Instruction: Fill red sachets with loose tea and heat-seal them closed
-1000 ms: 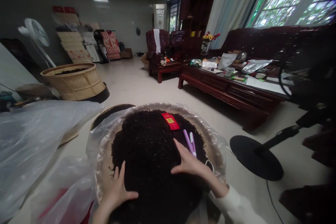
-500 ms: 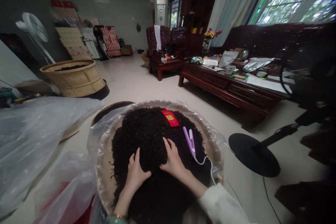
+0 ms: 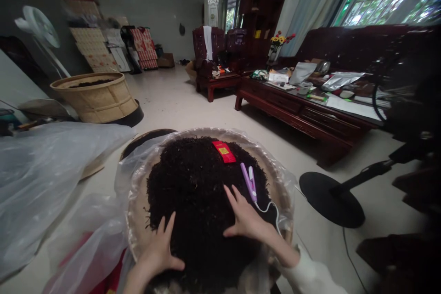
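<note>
1. My left hand (image 3: 156, 252) is open and empty near the basket (image 3: 137, 234) edge; loose, spread fingers should treat the leaves gently.
2. The dark leaves (image 3: 186, 183) lie heaped in the basket; light pressure seems best against crumbling.
3. The red packet (image 3: 224, 151) lies on top, beyond my fingers.
4. My right hand (image 3: 246, 218), open, apart from my left, needs care beside the purple tool (image 3: 248, 181) and cord (image 3: 265, 210).
</note>
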`<move>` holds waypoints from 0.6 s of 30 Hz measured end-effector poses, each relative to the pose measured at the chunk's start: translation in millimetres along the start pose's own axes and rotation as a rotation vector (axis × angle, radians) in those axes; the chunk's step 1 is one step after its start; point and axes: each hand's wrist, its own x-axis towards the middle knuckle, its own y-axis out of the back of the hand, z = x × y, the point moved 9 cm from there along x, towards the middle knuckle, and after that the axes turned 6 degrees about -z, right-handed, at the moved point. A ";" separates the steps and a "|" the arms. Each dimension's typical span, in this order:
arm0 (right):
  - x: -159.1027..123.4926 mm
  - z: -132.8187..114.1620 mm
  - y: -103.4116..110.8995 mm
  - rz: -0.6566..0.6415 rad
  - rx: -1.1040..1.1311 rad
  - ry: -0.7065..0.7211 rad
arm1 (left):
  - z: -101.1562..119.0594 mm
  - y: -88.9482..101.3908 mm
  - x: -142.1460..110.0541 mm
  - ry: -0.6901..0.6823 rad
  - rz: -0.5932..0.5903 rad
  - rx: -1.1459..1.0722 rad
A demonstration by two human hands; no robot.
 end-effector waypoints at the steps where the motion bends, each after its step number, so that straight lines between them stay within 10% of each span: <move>1: -6.5 3.2 -9.9 -0.025 -0.063 -0.039 | -0.8 -11.3 -4.9 0.015 -0.027 0.043; 7: -9.4 -11.2 -22.8 -0.011 -0.216 -0.200 | 21.2 -21.3 -12.1 0.090 0.048 0.268; 18: -8.4 -7.4 -41.0 -0.004 -0.103 -0.253 | 17.1 -28.6 6.6 0.014 0.121 0.017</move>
